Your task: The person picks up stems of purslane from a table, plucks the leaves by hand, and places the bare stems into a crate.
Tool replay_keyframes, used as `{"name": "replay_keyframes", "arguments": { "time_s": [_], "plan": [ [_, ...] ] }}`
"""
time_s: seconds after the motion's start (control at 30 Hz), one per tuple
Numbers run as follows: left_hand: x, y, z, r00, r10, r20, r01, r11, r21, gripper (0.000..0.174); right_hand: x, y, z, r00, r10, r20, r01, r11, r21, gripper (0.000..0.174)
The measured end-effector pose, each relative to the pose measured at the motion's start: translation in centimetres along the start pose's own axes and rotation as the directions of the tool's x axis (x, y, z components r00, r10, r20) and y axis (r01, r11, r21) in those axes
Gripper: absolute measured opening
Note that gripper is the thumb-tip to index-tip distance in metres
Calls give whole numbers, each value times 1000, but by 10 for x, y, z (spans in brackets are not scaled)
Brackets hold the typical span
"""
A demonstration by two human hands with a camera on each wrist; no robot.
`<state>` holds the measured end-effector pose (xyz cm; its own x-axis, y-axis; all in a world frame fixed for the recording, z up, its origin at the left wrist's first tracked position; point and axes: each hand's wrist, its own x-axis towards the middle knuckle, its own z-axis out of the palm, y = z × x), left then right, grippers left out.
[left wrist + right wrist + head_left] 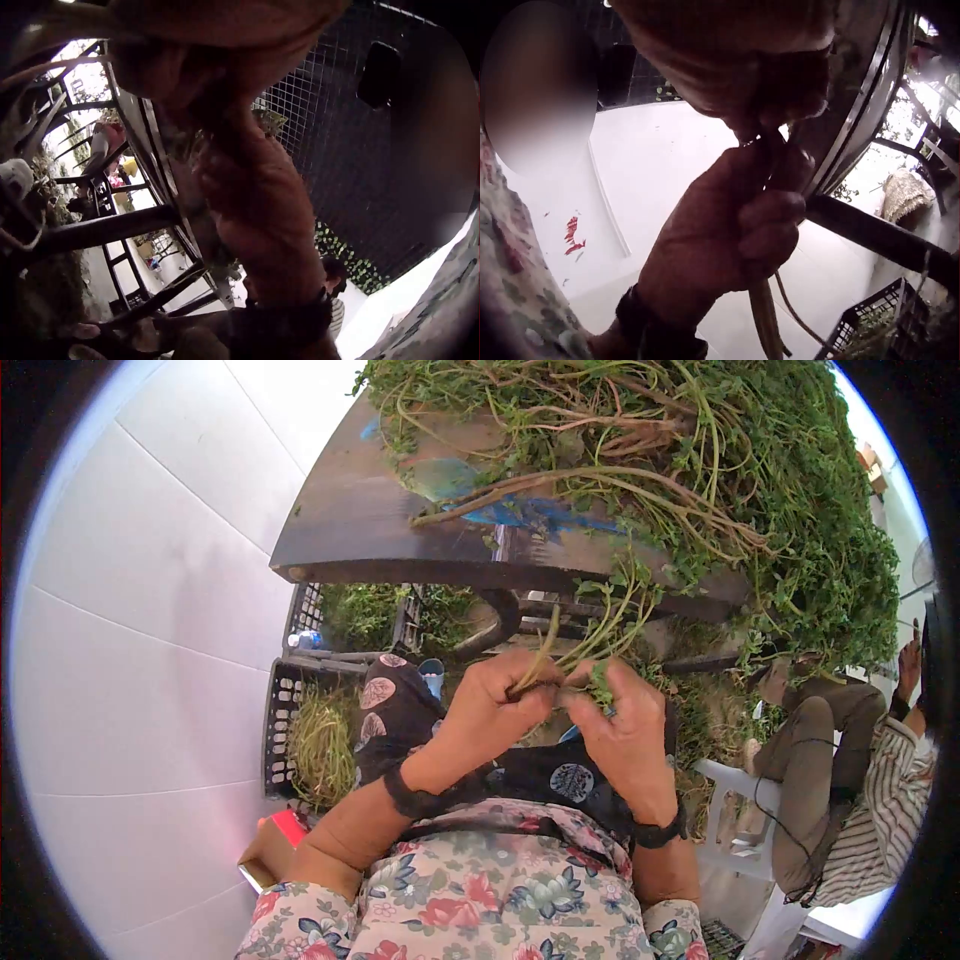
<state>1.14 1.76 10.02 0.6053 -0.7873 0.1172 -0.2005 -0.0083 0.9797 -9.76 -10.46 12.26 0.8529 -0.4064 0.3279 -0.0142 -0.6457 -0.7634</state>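
Note:
In the head view both hands meet over the lap, just below the table edge. The left hand (498, 705) grips a small bunch of green stems (600, 632), its fingers curled round them. Close beside it the right hand (628, 725) pinches leafy bits (601, 685) of the same bunch between thumb and fingers. In the right wrist view, stems (763, 319) hang below the left hand (697, 225). The left wrist view is dark, with the right hand (259, 202) meeting the left; fingertips there are hard to tell apart.
A large heap of leafy stems (800, 530) covers much of the dark table (350, 525). Black crates (278, 725) with greens stand below at the left. A seated person in a striped sleeve (868, 810) and a white chair (735, 780) are at the right.

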Motion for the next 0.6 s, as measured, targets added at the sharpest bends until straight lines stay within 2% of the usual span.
{"name": "replay_keyframes", "arguments": {
  "time_s": [0.03, 0.1, 0.13, 0.2, 0.23, 0.27, 0.33, 0.37, 0.47, 0.6],
  "plan": [
    [-2, 3, 1, 1000, -4, -27, 5, 1000, 13, 15, 0, -1, 3, 999, -37, -31, 37, 999, -2, 20],
    [-5, 9, 0, 982, -190, -17, 184, 965, -185, 14, 2, -5, 10, 989, -114, -95, 113, 994, -12, 16],
    [-5, 11, 0, 962, -275, 2, 264, 923, -279, 14, 1, -7, 13, 998, -27, -62, 34, 993, 115, 14],
    [4, 12, -6, 944, -328, 43, 290, 756, -586, 10, -5, -11, 20, 992, 121, 35, -126, 929, 349, 11],
    [9, 13, -9, 936, -344, 73, 290, 638, -713, 7, -10, -15, 23, 992, 109, 60, -123, 919, 374, 7],
    [11, 17, -11, 938, -325, 121, 309, 627, -715, 6, -11, -14, 21, 975, 204, 87, -219, 827, 517, 8],
    [10, 28, -13, 933, -290, 213, 351, 604, -715, 6, -13, -5, 14, 911, 362, 197, -379, 548, 746, 10],
    [7, 29, -12, 951, -257, 174, 306, 687, -659, 6, -14, 3, 9, 901, 405, 158, -351, 464, 813, 15],
    [2, 31, -13, 975, -208, 78, 216, 810, -545, 7, -22, 31, -17, 856, 465, 227, -368, 241, 898, 18],
    [-3, 23, -6, 976, -212, 44, 205, 837, -507, 12, -28, 32, -25, 860, 415, 296, -379, 132, 916, 20]
  ]
}}
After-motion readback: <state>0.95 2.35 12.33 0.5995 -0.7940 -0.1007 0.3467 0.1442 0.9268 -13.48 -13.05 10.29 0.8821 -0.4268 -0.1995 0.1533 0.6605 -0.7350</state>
